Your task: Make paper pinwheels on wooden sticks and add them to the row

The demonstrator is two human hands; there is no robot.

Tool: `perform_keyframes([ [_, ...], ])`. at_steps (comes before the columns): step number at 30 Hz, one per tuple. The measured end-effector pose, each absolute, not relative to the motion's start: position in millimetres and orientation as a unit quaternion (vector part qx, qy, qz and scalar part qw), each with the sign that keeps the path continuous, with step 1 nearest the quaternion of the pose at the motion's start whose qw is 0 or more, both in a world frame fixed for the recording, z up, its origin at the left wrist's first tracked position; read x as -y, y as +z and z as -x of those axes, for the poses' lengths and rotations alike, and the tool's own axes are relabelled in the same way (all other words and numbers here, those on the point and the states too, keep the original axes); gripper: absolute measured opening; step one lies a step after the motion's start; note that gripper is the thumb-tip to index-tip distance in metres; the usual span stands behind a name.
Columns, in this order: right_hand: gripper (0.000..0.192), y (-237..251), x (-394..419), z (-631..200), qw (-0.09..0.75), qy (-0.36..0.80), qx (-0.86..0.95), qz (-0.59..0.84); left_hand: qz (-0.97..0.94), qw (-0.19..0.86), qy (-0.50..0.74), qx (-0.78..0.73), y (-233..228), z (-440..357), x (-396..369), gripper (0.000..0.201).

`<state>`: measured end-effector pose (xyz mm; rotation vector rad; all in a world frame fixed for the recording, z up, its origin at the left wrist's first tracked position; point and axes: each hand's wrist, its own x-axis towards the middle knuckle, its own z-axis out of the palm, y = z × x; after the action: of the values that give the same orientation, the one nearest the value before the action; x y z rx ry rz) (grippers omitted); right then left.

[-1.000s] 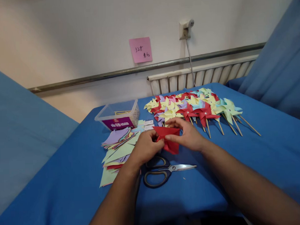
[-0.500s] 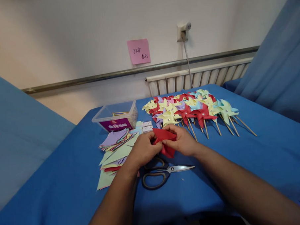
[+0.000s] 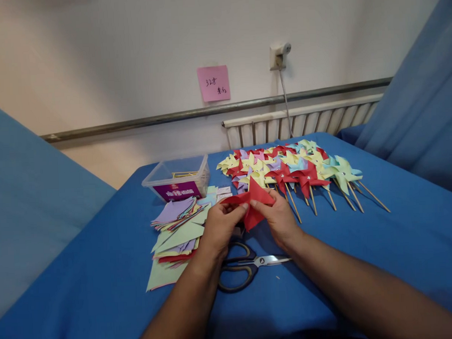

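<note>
Right now we hold the red paper [image 3: 254, 204] up off the worktop [image 3: 365, 263], just above the scissors [image 3: 248, 266]. Our left hand [image 3: 219, 229] pinches its left flap, the fingers closed on the paper; our right hand [image 3: 278, 219] grips it from the other side, thumb on top and fingers tucked beneath. One point stands up between the two hands.

To do this fold well, we judge it best to keep both pinches close to the middle of the sheet, so the flaps bend without creasing flat. Each tip should come in gently and stay pinned under a thumb before the next is drawn over.

Left of the scissors lies the stack of coloured sheets [image 3: 176, 231]; beyond them sit the clear box [image 3: 179, 179] and the pile of finished pinwheels [image 3: 293, 169].
</note>
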<state>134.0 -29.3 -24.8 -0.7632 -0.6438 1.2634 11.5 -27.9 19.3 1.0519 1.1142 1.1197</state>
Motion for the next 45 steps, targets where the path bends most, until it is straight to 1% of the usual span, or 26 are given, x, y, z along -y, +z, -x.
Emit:
perform_keyframes([
  [3, 0.041, -21.7, 31.8, -132.5, 0.692, 0.549, 0.307, 0.353, -0.452, 0.587, 0.48, -0.471, 18.4, -11.9, 28.2, 0.039],
  [6, 0.042, -20.3, 32.5, -132.7, 0.686, 0.559, 0.309, 0.349, -0.449, 0.583, 0.485, -0.472, 18.2, -11.8, 28.1, 0.038],
  [13, 0.042, -18.4, 34.3, -133.0, 0.673, 0.584, 0.305, 0.335, -0.485, 0.537, 0.481, -0.494, 24.2, -11.5, 30.2, 0.034],
  [16, 0.04, -18.9, 35.3, -134.7, 0.666, 0.581, 0.334, 0.327, -0.455, 0.566, 0.49, -0.481, 25.5, -10.9, 30.8, 0.034],
  [18, 0.039, -20.0, 35.9, -137.8, 0.678, 0.535, 0.375, 0.338, -0.415, 0.602, 0.5, -0.464, 26.3, -9.3, 30.4, 0.034],
  [20, 0.04, -21.2, 37.1, -142.2, 0.692, 0.449, 0.437, 0.358, -0.376, 0.625, 0.516, -0.449, 27.3, -6.4, 29.0, 0.032],
  [22, 0.046, -21.4, 39.5, -146.4, 0.69, 0.351, 0.511, 0.373, -0.35, 0.631, 0.533, -0.441, 28.2, -2.8, 26.6, 0.029],
  [24, 0.047, -19.7, 43.2, -149.4, 0.667, 0.26, 0.586, 0.379, -0.334, 0.632, 0.543, -0.44, 28.6, 0.8, 23.8, 0.028],
  [26, 0.042, -16.4, 47.5, -150.4, 0.635, 0.188, 0.646, 0.379, -0.327, 0.638, 0.545, -0.434, 28.5, 3.4, 21.4, 0.027],
  [28, 0.034, -12.7, 51.1, -150.1, 0.605, 0.147, 0.686, 0.377, -0.326, 0.645, 0.544, -0.425, 28.0, 4.8, 20.0, 0.027],
  [31, 0.022, -9.2, 53.2, -149.1, 0.582, 0.116, 0.707, 0.383, -0.334, 0.65, 0.541, -0.415, 27.4, 5.1, 20.4, 0.027],
  [36, 0.004, -9.0, 50.8, -149.1, 0.601, 0.104, 0.697, 0.376, -0.349, 0.666, 0.519, -0.407, 29.2, 2.3, 25.2, 0.022],
  [41, 0.006, -12.7, 46.5, -150.4, 0.62, 0.136, 0.662, 0.398, -0.364, 0.653, 0.505, -0.431, 32.3, -3.7, 30.4, 0.026],
  [45, 0.008, -13.7, 44.2, -151.5, 0.628, 0.131, 0.644, 0.416, -0.374, 0.646, 0.5, -0.44, 32.3, -6.6, 32.5, 0.027],
])
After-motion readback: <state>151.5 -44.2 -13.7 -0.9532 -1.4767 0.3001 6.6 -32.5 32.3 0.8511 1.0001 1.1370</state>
